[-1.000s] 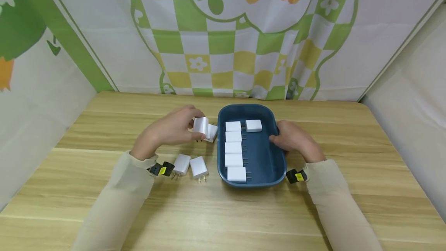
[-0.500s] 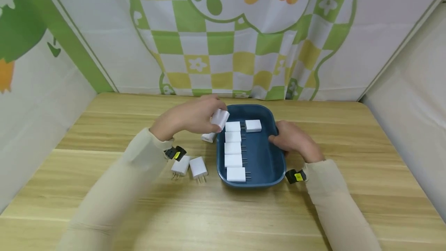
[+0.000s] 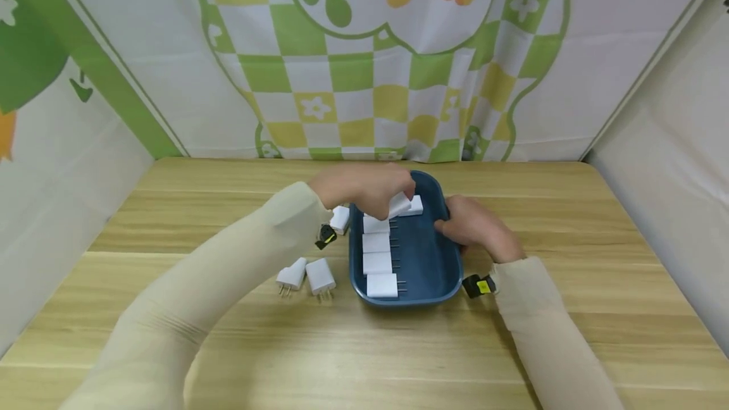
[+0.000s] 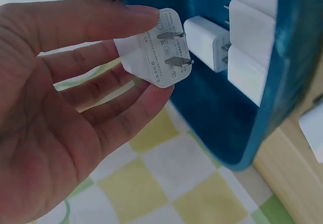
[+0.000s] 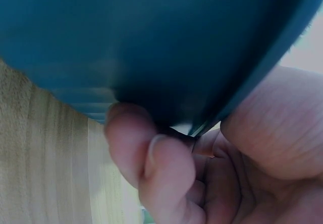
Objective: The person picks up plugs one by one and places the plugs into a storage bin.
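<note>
Checkered, flower-printed cloth (image 3: 390,103) hangs behind a wood-grained table (image 3: 398,359), on which two loose plug adapters (image 3: 321,275), white and blocky with metal prongs, lie left of a third adapter (image 3: 340,219) just beside a round-cornered blue tray (image 3: 426,252). Above the tray, the left hand (image 3: 373,188) pinches a single adapter (image 4: 156,52) between thumb and fingers, its prong face finely printed. Inside the tray, a column of adapters (image 3: 377,262) lines the left wall, prongs rightward, another adapter (image 3: 418,205) lies near the far end, and the right hand (image 3: 473,223) grips the right rim, thumb over its edge.
</note>
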The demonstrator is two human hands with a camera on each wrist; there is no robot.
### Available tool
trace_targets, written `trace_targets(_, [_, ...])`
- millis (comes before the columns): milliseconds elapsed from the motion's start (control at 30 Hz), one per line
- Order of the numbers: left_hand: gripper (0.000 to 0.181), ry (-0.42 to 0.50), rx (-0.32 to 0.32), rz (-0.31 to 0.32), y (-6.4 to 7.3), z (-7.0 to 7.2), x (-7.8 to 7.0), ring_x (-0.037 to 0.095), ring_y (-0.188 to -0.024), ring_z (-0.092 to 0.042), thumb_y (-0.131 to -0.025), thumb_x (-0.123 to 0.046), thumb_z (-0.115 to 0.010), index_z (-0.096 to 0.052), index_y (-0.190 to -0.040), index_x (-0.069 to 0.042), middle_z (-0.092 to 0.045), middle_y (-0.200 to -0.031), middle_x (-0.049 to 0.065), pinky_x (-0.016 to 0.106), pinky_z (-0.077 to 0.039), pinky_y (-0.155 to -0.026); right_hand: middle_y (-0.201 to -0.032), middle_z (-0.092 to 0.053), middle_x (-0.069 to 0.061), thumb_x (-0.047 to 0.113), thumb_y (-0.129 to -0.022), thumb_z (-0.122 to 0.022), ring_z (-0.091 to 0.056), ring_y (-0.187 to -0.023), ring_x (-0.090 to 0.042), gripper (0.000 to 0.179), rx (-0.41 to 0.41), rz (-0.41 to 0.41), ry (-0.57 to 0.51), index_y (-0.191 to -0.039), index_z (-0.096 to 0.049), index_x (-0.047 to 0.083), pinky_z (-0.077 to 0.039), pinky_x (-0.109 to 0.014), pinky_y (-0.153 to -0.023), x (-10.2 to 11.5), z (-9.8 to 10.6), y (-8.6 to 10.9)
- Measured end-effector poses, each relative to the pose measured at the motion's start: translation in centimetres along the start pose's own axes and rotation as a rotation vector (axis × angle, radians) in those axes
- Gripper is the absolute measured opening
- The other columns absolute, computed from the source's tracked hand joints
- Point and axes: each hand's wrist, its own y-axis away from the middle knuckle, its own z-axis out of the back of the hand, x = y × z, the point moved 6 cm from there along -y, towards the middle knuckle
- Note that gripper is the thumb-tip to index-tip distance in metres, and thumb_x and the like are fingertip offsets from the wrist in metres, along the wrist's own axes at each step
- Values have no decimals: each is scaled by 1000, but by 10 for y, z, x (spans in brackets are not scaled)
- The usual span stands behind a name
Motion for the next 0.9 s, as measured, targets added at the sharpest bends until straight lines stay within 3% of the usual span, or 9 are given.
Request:
trace_targets(167, [51,-13,67,20,-17,-3,-6,24,-132,-50,-87,8,-57,-58,-136,-5,-56,-139,9,32,-45,-100,-78,-68,-14,12,-100,-56,-66,-54,-23,15,5,10,-18,-100,-61,-2,-56,-36,-55,0,0,0])
trace_targets(433, [53,62,128,57,-36,-12,-11,16,-128,-47,-90,11,-58,-58,-138,-12,-57,-141,3,31,-44,-84,-79,-69,-14,11,-99,-56,-66,-52,-24,16,-1,17,-17,-100,-63,-3,-56,-36,-54,0,1,0])
trace_targets(667, [50,48,158,58,-47,-19,-12,16,-117,-50,-91,9,-60,-62,-135,-16,-56,-143,2,30,-44,-78,-76,-67,-14,12,-98,-57,-65,-51,-24,14,-6,-2,-18,-96,-63,-1,-55,-37,-54,-3,2,-1])
trace_targets(900, [45,34,156,40,-56,-23,-15,17,-105,-53,-90,8,-62,-65,-128,-15,-61,-133,3,29,-46,-74,-80,-67,-15,13,-97,-59,-65,-51,-24,15,-18,8,-4,-98,-63,-2,-55,-37,-53,-3,3,-2])
